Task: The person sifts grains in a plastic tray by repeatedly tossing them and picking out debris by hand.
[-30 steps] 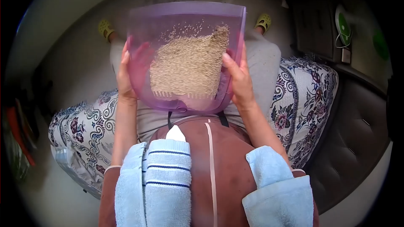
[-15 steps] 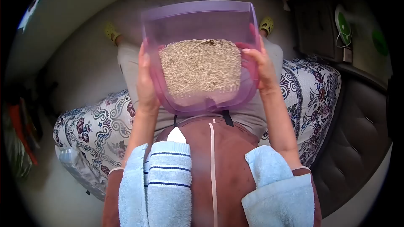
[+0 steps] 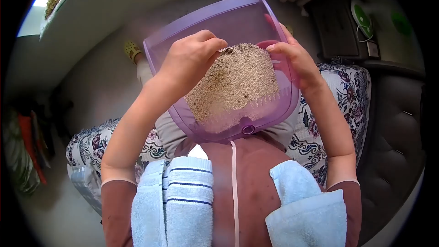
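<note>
A see-through purple plastic tray (image 3: 196,18), scoop-like with a row of teeth and a round hole at its near end, is held above the lap, tilted. Pale grains (image 3: 242,77) with dark bits mixed in lie in it. My right hand (image 3: 299,61) grips the tray's right wall, thumb over the inside and fingers seen through the plastic. My left hand (image 3: 190,59) is over the tray's left part, thumb and fingers pinched at the far edge of the grains beside some dark debris (image 3: 227,51). What the pinch holds is too small to make out.
Light blue towels (image 3: 190,192) hang over both shoulders of the brown top (image 3: 247,174). Under the legs is a patterned cover (image 3: 107,139). A dark padded headboard (image 3: 388,155) stands at right, near a dark cabinet (image 3: 334,27) with a green-white round object (image 3: 361,17).
My left hand has let go of the tray's left side and moved over the grains, now pinching. The tray has turned, its near end swinging right; my right hand keeps its grip.
</note>
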A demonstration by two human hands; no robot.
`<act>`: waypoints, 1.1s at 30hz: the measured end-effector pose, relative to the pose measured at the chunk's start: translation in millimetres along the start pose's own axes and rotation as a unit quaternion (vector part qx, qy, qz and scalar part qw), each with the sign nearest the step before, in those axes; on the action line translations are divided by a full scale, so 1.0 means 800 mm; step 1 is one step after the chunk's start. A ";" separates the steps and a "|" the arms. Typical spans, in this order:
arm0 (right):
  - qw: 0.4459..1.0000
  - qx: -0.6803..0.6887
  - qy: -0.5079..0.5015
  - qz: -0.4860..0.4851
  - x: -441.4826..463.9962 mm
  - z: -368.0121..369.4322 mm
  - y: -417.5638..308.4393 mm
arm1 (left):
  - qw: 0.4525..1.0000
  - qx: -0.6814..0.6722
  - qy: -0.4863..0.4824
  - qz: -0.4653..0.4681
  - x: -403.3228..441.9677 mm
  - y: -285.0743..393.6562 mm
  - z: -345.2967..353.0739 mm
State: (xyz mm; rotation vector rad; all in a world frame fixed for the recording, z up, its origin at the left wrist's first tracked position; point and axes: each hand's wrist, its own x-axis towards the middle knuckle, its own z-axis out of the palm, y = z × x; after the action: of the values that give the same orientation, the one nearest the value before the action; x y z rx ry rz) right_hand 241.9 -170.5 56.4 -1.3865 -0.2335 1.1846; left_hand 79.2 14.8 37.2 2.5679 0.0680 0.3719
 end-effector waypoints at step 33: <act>0.999 0.002 -0.012 -0.033 -0.029 -0.016 0.019 | 0.943 -0.256 -0.116 -0.180 0.025 -0.001 0.006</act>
State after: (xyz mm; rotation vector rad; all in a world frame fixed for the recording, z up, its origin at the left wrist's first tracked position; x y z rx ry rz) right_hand 233.5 -199.4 51.6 -1.3511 -0.2915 1.1480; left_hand 99.9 15.4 37.9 2.0098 0.3077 -0.0537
